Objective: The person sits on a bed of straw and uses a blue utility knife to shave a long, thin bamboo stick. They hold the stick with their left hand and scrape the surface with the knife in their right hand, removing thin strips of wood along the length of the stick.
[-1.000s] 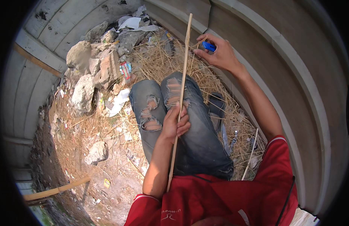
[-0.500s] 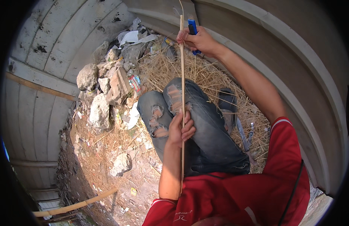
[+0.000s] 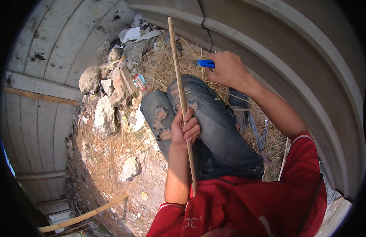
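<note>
A long, thin bamboo strip (image 3: pixel 175 59) stands up in front of me, its lower end against my red shirt and its top leaning slightly left. Around its lower half my left hand (image 3: pixel 185 126) is closed, just above my jeans (image 3: pixel 226 122), which are torn at the knees. To the right of the strip and apart from it, my right hand (image 3: pixel 229 71) grips a blue utility knife (image 3: pixel 206 63). The knife's front end points left, toward the strip; whether the blade is out is hard to make out.
Broken rocks (image 3: pixel 105 114) and rubble lie on the left, with white scraps (image 3: pixel 131 34) behind. Straw and thin shavings (image 3: pixel 159 63) cover the ground around my legs. Corrugated metal sheeting (image 3: pixel 285 55) curves close on the right; a bamboo pole (image 3: pixel 86 213) lies lower left.
My right hand has moved off the strip, to the right and nearer, turning the knife from upright to sideways. The strip's top has tilted left, and the curled sliver at its tip no longer shows.
</note>
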The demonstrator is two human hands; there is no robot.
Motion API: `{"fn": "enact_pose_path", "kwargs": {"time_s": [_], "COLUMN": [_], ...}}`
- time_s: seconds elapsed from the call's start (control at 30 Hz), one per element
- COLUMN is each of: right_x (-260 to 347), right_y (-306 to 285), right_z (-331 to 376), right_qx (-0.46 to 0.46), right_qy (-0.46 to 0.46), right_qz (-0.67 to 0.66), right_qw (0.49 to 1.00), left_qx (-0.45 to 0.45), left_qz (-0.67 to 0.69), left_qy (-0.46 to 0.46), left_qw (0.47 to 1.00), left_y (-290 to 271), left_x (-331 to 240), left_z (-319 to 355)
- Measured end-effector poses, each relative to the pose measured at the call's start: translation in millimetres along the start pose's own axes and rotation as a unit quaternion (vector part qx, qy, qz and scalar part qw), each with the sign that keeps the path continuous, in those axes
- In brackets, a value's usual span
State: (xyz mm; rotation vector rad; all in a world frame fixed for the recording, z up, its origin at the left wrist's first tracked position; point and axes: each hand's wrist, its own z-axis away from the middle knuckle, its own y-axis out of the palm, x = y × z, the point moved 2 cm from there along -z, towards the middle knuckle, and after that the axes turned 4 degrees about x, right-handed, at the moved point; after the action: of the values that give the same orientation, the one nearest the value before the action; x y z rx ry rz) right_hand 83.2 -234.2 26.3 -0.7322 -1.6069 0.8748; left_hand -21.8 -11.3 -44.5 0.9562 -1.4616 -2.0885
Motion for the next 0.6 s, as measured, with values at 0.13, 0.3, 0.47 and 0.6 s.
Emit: {"fn": "enact_pose_path", "kwargs": {"time_s": [0.13,0.3,0.47,0.6], "right_x": [25,13,24,24], "right_y": [36,40,33,36], "right_z": [36,-3,11,18], "right_qx": [0.092,0.006,0.117,0.13], "right_qy": [-0.118,-0.136,-0.164,-0.188], "right_qz": [0.031,0.079,0.08,0.117], "right_qw": [0.988,0.988,0.976,0.966], "left_qx": [-0.049,-0.162,-0.133,-0.13], "left_qz": [-0.076,-0.174,-0.17,-0.128], "left_qy": [-0.001,0.02,0.026,0.027], "left_qw": [0.996,0.971,0.976,0.983], "left_y": [12,23,14,16], "left_x": [2,11,7,11], "left_z": [-10,-7,-5,-8]}}
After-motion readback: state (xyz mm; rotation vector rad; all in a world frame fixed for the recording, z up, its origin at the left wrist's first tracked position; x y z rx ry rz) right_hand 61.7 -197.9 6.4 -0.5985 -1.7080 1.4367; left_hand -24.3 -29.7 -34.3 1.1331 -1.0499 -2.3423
